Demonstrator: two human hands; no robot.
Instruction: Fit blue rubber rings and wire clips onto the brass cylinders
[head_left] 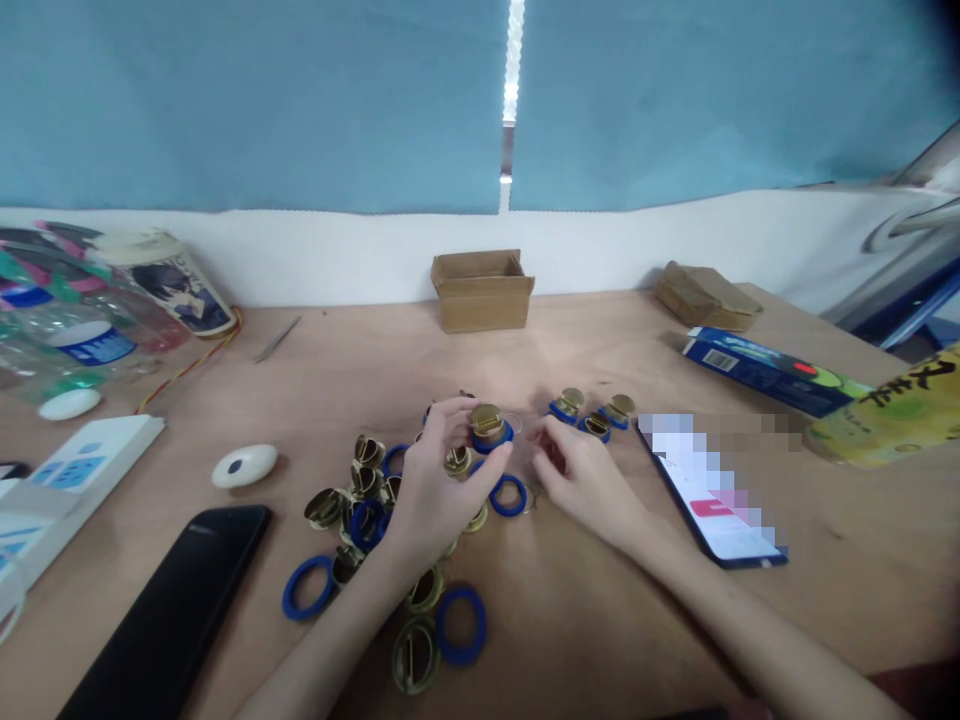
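Note:
My left hand [442, 480] is closed round a gold metal piece with a blue ring [490, 428] at its base. Just to its right, my right hand [570, 465] has its fingers pinched together near a thin, clear loop; what they hold, if anything, is too small to make out. Several gold metal pieces [415, 655] and loose blue rings [461, 625] lie around and beneath my left forearm. A blue ring [508, 495] rests between the hands. Beyond my right hand stand three gold pieces with blue rings [596, 425].
An open cardboard box [484, 300] stands at the back, a crumpled one [705, 295] to its right. At left are a black phone [169, 610], white power strip [75, 480], bottles [90, 330] and tweezers [277, 339]. A lit phone [712, 495] and blue box [765, 370] lie right.

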